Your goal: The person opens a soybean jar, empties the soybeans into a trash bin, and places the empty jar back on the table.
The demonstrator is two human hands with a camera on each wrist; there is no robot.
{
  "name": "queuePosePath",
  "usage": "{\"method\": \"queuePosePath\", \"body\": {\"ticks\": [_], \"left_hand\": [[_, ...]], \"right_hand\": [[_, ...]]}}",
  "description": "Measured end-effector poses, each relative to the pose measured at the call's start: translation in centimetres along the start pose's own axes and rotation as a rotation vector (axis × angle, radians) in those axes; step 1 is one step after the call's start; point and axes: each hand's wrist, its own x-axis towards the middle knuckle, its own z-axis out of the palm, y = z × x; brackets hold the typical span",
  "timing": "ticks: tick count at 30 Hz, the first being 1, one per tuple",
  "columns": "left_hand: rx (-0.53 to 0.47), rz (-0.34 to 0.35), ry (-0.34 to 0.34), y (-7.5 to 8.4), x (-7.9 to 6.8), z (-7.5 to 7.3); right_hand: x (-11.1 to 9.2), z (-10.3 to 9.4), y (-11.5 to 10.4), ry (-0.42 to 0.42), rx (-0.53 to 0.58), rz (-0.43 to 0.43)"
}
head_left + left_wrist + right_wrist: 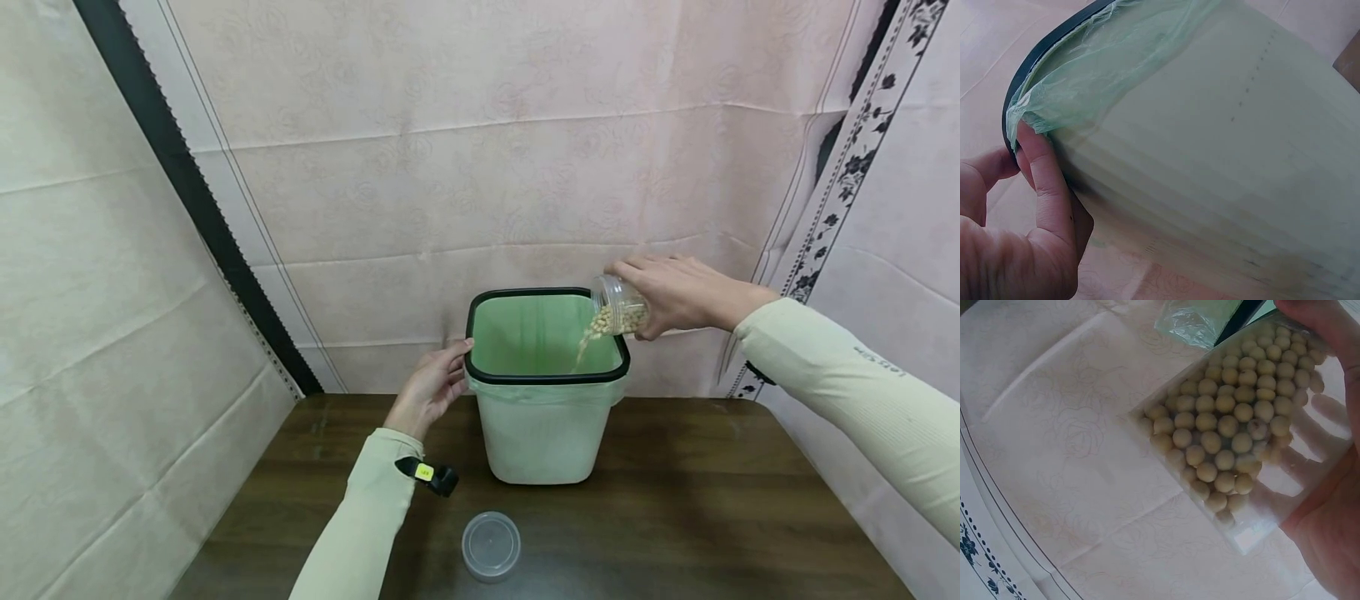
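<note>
A pale green trash bin [542, 442] with a black rim and a thin green liner bag [1079, 94] stands on the table. My left hand [433, 387] pinches the bin's left rim, thumb outside at the black band and fingers under the liner's edge. Over the right side of the opening, my right hand [686, 292] grips a clear jar [613, 288], tipped with its mouth toward the bin. Round yellowish beans, seemingly soybeans [1229, 419], fill part of the jar. A stream of them [584, 348] falls into the bin, whose bottom is hidden.
A round clear lid [491, 546] lies on the dark wooden table [675, 517] in front of the bin. Pale patterned cloth [487, 192] hangs behind the table, with more cloth along both sides. A black device is strapped on the left wrist.
</note>
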Motion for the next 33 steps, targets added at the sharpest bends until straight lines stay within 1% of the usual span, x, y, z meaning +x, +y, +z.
{"method": "queuePosePath", "body": {"ticks": [26, 33], "left_hand": [[0.011, -0.006, 0.02, -0.01, 0.11, 0.07], [0.01, -0.008, 0.005, 0.04, 0.1, 0.01]], "right_hand": [[0.17, 0.03, 0.31, -0.004, -0.03, -0.004], [0.26, 0.06, 0.31, -0.001, -0.041, -0.011]]}}
